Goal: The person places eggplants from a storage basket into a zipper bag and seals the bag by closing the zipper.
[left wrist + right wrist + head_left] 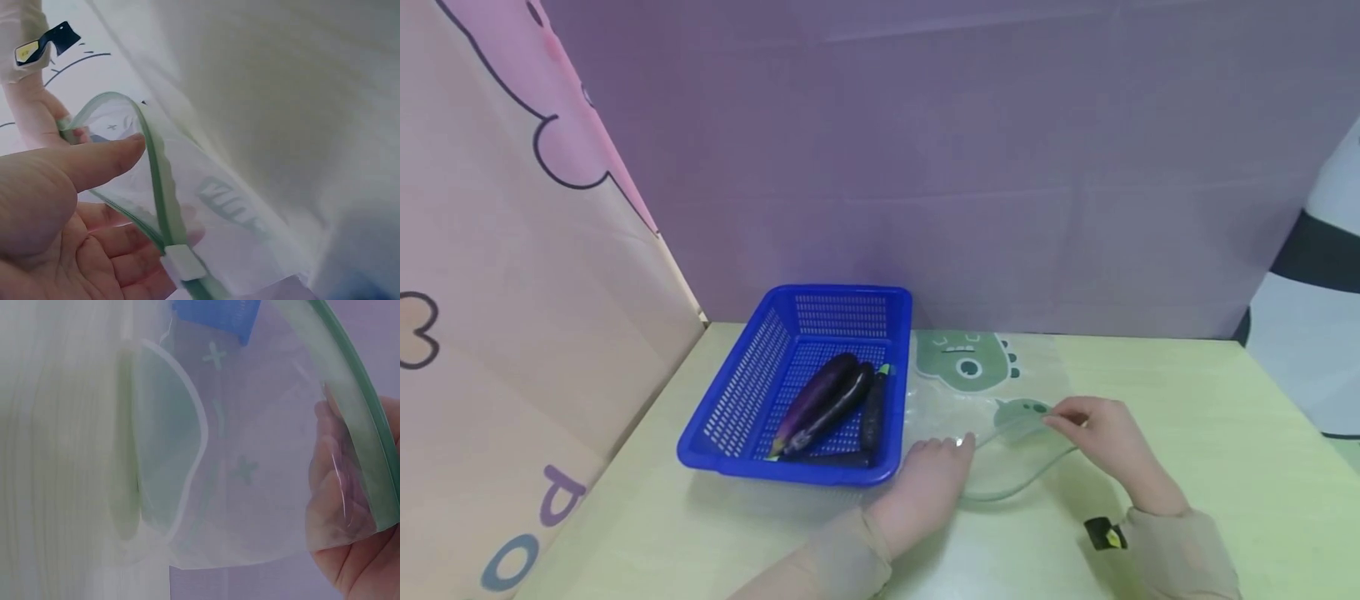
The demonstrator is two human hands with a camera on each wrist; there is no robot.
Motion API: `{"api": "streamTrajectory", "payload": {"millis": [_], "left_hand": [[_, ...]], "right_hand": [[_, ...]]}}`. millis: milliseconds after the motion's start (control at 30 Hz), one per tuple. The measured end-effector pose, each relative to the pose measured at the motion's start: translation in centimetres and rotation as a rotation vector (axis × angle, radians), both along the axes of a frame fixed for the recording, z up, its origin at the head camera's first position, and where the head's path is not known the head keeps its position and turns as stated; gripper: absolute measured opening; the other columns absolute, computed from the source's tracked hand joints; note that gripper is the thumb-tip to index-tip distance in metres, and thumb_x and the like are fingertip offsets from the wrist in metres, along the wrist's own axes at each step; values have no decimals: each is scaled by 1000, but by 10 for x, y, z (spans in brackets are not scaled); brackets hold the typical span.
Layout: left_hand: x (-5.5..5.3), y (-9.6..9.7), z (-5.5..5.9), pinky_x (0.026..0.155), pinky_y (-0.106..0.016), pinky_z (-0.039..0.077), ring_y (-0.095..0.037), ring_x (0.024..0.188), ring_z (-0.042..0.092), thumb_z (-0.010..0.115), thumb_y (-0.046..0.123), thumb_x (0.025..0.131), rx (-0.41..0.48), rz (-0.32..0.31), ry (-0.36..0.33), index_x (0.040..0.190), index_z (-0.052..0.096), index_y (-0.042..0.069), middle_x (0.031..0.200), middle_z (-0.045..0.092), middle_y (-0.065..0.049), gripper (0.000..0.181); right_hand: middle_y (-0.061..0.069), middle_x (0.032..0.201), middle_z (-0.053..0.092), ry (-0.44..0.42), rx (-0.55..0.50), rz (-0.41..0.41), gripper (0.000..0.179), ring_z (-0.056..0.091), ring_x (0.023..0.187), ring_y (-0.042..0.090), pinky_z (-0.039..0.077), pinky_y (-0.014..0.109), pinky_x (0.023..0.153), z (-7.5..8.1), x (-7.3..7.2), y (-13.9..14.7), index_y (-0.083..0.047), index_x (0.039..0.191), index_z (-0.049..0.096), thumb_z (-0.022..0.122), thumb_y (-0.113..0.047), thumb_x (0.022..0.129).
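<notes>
A clear zip bag (951, 404) with green cartoon prints lies on the table, its green-edged mouth spread into a loop toward the person. My right hand (1105, 433) pinches the far right end of that mouth between thumb and fingertips. At the left end, my left hand (928, 483) holds the mouth, thumb against one green strip and fingers behind the other. A white slider (184, 262) sits on the strips beside the left fingers. Through the clear film, the right fingers (331, 469) show behind the green edge. Nothing shows inside the bag.
Left of the bag stands a blue plastic basket (733, 417), close to the left hand. Several dark purple eggplants (820, 396) lie in it. A purple cloth wall (985, 167) closes the table's back, and a printed cloth (550, 300) hangs at the left.
</notes>
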State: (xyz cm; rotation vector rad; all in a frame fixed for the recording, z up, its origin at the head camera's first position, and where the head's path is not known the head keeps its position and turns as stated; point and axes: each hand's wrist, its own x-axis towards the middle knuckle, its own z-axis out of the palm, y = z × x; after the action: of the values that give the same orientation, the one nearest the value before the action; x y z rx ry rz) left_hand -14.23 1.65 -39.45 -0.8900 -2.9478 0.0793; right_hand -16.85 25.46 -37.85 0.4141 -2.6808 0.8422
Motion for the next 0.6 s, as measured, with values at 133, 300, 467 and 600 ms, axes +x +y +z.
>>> {"api": "streamTrajectory", "payload": {"millis": [133,300,467,600], "left_hand": [[0,1,3,78,-26,52,-16,92,63,59,20,91,2,5,31,135,48,11,107,67,-4,47],[-1,2,5,75,-25,52,-16,88,62,64,30,88,-18,-3,59,134,49,12,102,66,-2,52],[-1,1,10,76,-25,51,-15,88,62,63,35,88,-21,-4,72,135,48,13,101,66,-1,54],[0,-1,15,79,-27,51,-16,92,62,61,38,89,-15,-7,68,136,46,14,104,66,-1,55]], "right_hand": [[3,79,71,-13,3,4,4,57,67,1,50,20,60,-1,-1,0,-8,82,72,70,-12,82],[3,79,71,-46,-4,11,5,58,67,4,50,20,60,-1,-1,-1,-8,83,71,70,-12,83],[2,78,71,-44,2,23,5,58,67,3,51,20,60,-1,-1,-2,-7,83,71,69,-12,83],[2,76,70,-20,2,24,6,58,66,2,51,20,59,-1,0,-1,-6,81,70,70,-12,82]]}}
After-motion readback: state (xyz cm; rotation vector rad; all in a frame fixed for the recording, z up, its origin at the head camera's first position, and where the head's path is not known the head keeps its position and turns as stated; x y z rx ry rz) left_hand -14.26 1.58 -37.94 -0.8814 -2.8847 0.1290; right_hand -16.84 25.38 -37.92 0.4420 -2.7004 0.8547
